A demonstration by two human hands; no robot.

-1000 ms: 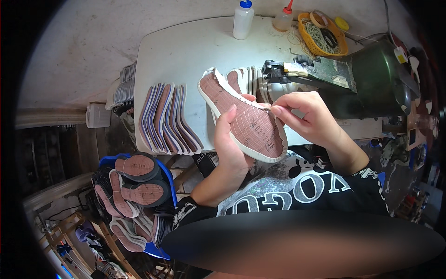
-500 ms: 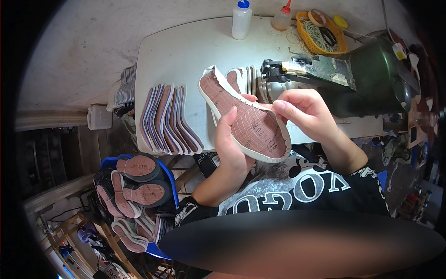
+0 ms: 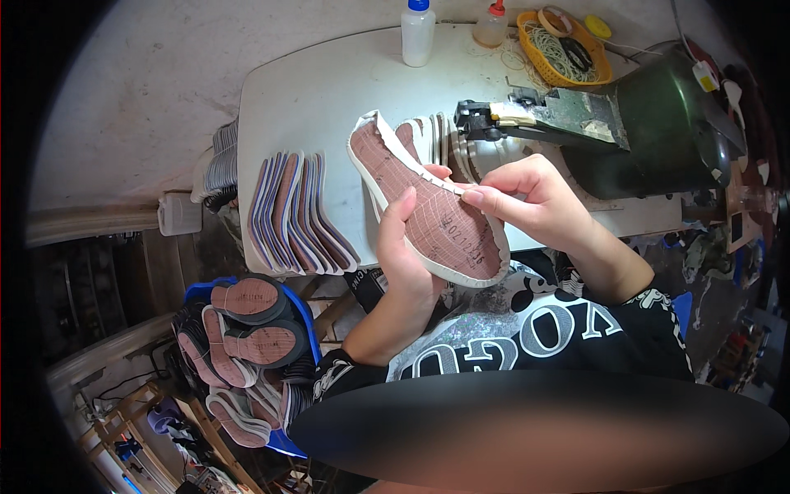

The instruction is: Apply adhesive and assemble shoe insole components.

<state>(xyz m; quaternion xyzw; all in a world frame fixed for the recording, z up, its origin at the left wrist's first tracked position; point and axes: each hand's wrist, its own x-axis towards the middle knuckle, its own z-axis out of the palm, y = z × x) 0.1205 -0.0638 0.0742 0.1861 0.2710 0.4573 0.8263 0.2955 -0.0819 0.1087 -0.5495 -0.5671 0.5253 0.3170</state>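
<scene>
A brown, grid-lined shoe insole (image 3: pixel 444 222) with a white strip folded over its edge is held tilted above the table's front edge. My left hand (image 3: pixel 405 255) grips it from the left side, thumb on the brown face and fingers behind it. At its right edge, the thumb and forefinger of my right hand (image 3: pixel 527 198) are pinched on the white rim. A row of insoles (image 3: pixel 300 214) with white and purple edges leans on the table at the left. More white-edged insoles (image 3: pixel 428 136) stand behind the held one, partly hidden by it.
A green machine (image 3: pixel 666 123) with a black-tipped arm (image 3: pixel 485 121) occupies the table's right. Behind are a white bottle (image 3: pixel 418 37), a red-tipped bottle (image 3: pixel 491 29) and a yellow basket (image 3: pixel 543 62) of cord. At lower left, a blue basin (image 3: pixel 309 321) holds several soles.
My right thumb and forefinger have moved left and slightly down along the insole's white rim. My left hand keeps its grip. The whole view has shifted slightly.
</scene>
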